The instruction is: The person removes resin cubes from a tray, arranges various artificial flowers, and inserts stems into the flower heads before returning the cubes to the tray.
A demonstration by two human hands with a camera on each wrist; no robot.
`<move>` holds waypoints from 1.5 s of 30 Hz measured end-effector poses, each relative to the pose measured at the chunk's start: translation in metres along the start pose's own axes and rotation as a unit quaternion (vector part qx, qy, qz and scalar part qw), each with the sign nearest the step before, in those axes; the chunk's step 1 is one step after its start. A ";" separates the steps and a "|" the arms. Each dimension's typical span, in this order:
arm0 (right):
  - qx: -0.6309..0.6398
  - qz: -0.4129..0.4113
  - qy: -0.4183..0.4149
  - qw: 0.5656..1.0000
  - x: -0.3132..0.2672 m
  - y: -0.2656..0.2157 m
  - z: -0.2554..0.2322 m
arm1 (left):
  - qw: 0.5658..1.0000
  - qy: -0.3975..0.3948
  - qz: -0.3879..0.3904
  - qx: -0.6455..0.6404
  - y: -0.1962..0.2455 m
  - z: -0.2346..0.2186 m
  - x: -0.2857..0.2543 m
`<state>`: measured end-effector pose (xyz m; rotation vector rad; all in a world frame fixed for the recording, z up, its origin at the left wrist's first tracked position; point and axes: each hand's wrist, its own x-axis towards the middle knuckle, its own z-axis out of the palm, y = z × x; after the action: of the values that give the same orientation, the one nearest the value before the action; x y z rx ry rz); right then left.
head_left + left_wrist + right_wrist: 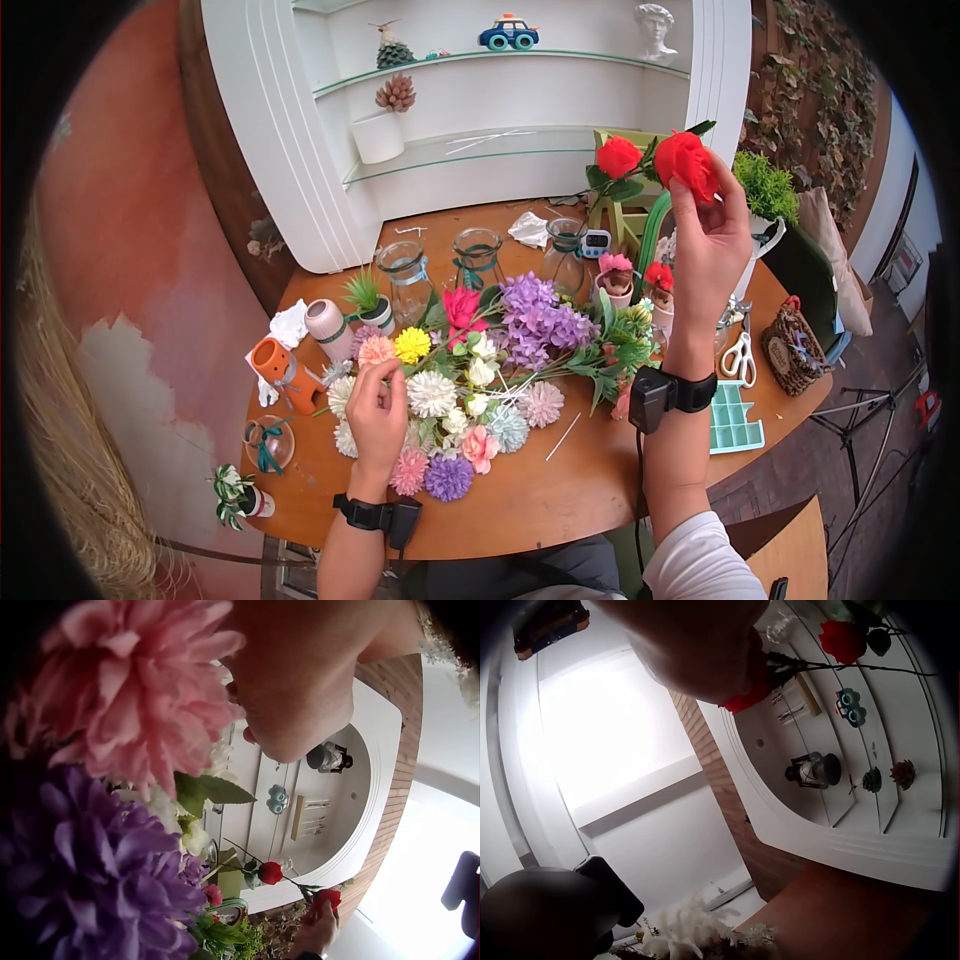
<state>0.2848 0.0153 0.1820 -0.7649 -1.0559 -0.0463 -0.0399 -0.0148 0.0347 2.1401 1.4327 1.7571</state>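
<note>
My right hand [715, 240] is raised at the right in the head view, its fingers and thumb gripping a red rose [684, 165] by the bloom. The stem bears a second red bloom [620, 157] and green leaves; in the right wrist view it runs sideways across the shelves. Low over the artificial flowers, my left hand [378, 425] has loosely bent fingers beside a yellow flower [412, 345] and a white pompom flower [432, 394]. Near its wrist are a pink flower [135, 697] and a purple one [97, 862]. The left fingertips are mostly hidden in the left wrist view.
Three glass vases [403, 275] stand behind the flower pile. Purple hydrangeas [545, 320] lie mid-table. At right are white scissors [738, 360], a mint tray [737, 420] and a woven basket [795, 345]. An orange vase [285, 372] stands left. A white shelf unit [290, 150] rises behind.
</note>
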 end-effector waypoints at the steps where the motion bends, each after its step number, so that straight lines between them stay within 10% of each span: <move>1: -0.020 -0.012 0.000 1.000 0.000 0.000 0.001 | 1.000 -0.001 -0.002 -0.001 0.000 0.000 0.000; 32: -0.018 -0.024 -0.146 0.989 -0.024 0.020 0.032 | 0.999 -0.004 -0.038 0.005 -0.002 0.000 0.002; 35: -0.035 -0.020 -0.172 0.984 -0.031 0.025 0.038 | 0.994 -0.011 0.049 0.094 -0.014 0.004 0.001; 45: -0.026 0.051 -0.176 0.983 -0.040 0.030 0.049 | 0.993 -0.103 -0.048 0.032 -0.012 0.003 -0.003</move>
<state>0.2379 0.0542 0.1463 -0.8933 -1.3528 0.1559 -0.0447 -0.0078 0.0251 2.1681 1.5287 1.4305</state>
